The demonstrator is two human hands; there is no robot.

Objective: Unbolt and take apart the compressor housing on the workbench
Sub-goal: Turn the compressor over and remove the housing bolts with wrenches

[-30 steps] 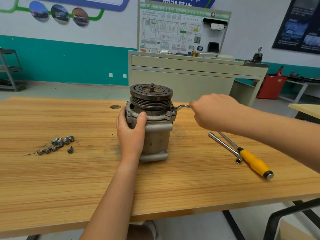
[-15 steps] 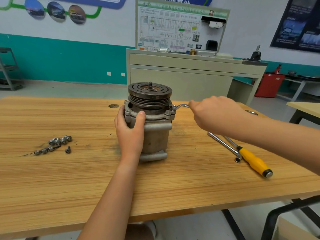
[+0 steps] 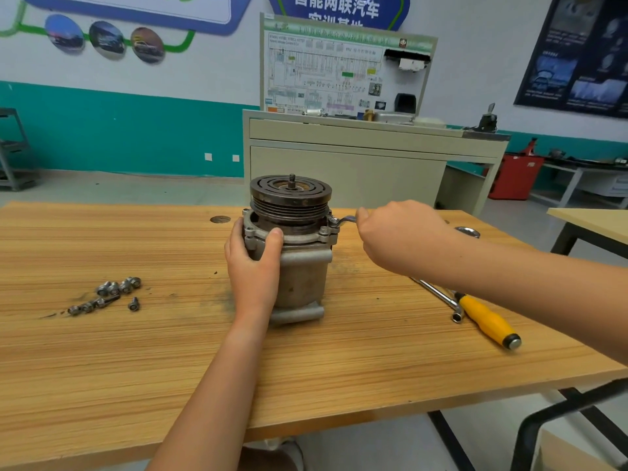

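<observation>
Left hand (image 3: 253, 266) grips the upright compressor housing (image 3: 302, 277) while right hand (image 3: 401, 236) curls round a wrench (image 3: 347, 219) at its right flange.

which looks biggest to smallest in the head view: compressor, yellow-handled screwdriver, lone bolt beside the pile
1. compressor, clearly the largest.
2. yellow-handled screwdriver; its shaft end is hidden behind the right arm, but what shows is still far bigger than the bolt.
3. lone bolt, the smallest.

Left hand (image 3: 253, 266) curled in a grip, thumb upward; right hand (image 3: 401, 236) clenched, knuckles upward.
</observation>
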